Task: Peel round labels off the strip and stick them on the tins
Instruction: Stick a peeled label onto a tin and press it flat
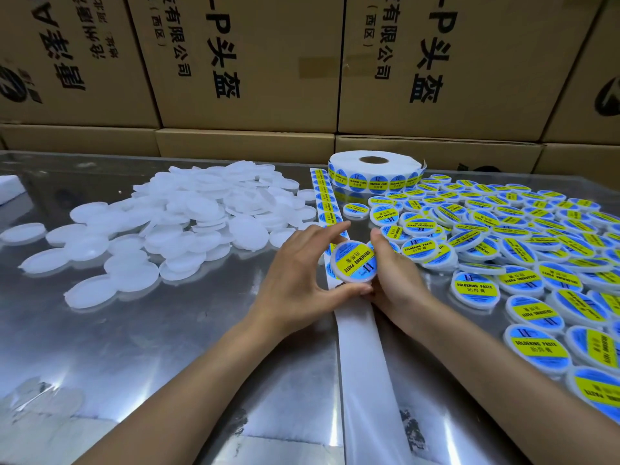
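A round white tin (353, 261) with a blue and yellow label on its face sits tilted between both hands above the strip. My left hand (302, 280) holds it from the left, thumb under its lower edge and index finger stretched over its top. My right hand (392, 280) grips it from the right, thumb up beside its rim. The label strip (327, 199) runs from the roll (374, 171) toward me; its near part is bare white backing (362, 357). Plain white tins (188, 223) lie heaped at left. Labelled tins (503, 236) cover the right.
The work surface is a shiny metal table (134, 347) with glare patches. Stacked cardboard boxes (251, 62) form a wall along the far edge. A white block (10, 187) pokes in at the far left.
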